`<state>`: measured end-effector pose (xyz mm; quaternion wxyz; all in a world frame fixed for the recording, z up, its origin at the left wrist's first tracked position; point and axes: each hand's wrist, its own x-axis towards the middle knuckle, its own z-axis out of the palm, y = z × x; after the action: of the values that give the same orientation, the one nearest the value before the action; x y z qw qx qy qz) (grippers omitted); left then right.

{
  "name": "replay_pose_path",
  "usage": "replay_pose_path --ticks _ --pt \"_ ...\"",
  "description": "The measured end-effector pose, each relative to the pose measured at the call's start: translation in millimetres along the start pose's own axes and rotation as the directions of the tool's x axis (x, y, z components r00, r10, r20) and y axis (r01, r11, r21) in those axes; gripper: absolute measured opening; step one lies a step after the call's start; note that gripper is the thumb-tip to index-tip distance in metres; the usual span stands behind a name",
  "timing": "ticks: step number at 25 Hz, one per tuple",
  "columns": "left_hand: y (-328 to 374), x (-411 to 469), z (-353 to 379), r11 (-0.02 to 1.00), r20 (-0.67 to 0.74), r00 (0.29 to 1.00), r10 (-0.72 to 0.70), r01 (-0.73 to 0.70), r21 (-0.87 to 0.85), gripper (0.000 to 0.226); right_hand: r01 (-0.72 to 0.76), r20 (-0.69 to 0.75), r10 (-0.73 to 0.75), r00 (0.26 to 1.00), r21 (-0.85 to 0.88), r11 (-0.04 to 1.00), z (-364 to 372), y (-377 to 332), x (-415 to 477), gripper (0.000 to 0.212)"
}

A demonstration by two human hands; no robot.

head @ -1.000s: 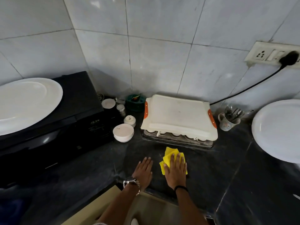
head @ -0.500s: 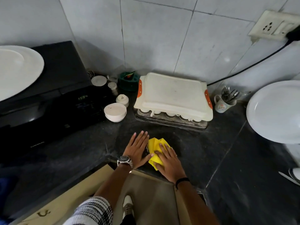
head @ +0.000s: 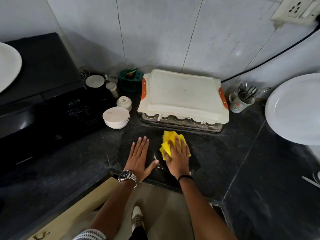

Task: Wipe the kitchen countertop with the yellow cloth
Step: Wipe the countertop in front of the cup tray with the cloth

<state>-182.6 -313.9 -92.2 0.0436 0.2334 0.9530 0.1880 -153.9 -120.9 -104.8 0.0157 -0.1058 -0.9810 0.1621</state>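
Both forearms are bare. The left hand (head: 140, 156) has a chunky silver metal-link wristwatch (head: 127, 177) with a dark dial. The right hand (head: 178, 158) just has a thin black band (head: 185, 177) on the wrist. A checked black-and-white sleeve (head: 90, 235) peeks in at 6 o'clock, plus a white shoe (head: 137, 217).

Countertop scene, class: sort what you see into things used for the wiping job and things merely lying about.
In use: yellow cloth; right hand pressing it; left hand flat beside; dark countertop.

Lying about: white bowls; chopping board; mug of cutlery; black oven; white plate.
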Motion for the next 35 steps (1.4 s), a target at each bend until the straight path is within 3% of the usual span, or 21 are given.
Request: replay_pose_path --ticks 4,8,13,18,22,26,32,35 --pt "-8.6 1.5 3.4 0.988 -0.081 0.996 -0.03 0.017 -0.152 0.087 0.253 0.066 -0.256 0.964 0.05 0.966 15.4 -46.5 -7.1 0.061" --pt "-12.7 2.1 1.3 0.975 -0.127 0.988 -0.085 0.057 -0.213 0.081 0.333 0.062 -0.342 0.938 0.12 0.935 18.4 -54.2 -45.2 0.058" --pt "-11.4 1.2 5.3 0.975 -0.102 0.99 -0.102 0.079 -0.208 0.089 0.253 0.047 -0.256 0.966 0.061 0.966 -1.5 7.4 -76.8 0.051" --pt "-11.8 3.0 7.8 0.972 -0.087 0.991 -0.103 0.082 -0.218 0.093 0.119 0.024 -0.12 0.992 0.051 0.992 -11.8 44.9 -38.8 0.054" --pt "-11.9 3.6 10.7 0.976 -0.098 0.991 -0.092 0.07 -0.204 0.092 0.067 0.049 -0.066 0.997 -0.022 0.998 -11.4 37.3 12.9 0.064" --pt "-13.7 4.7 15.9 0.973 -0.111 0.988 -0.105 0.079 -0.219 0.09 -0.134 -0.013 0.135 0.991 0.032 0.99 8.0 -21.2 23.0 0.061" --pt "-13.7 2.7 13.3 0.943 -0.194 0.967 -0.168 0.1 -0.317 0.084 0.146 0.026 -0.149 0.989 0.093 0.985 16.8 -58.8 -26.7 0.047" --pt "-13.7 3.9 12.0 0.937 -0.178 0.965 -0.192 0.126 -0.326 0.082 0.105 0.015 -0.106 0.994 0.074 0.992 8.2 -26.6 -83.0 0.043"
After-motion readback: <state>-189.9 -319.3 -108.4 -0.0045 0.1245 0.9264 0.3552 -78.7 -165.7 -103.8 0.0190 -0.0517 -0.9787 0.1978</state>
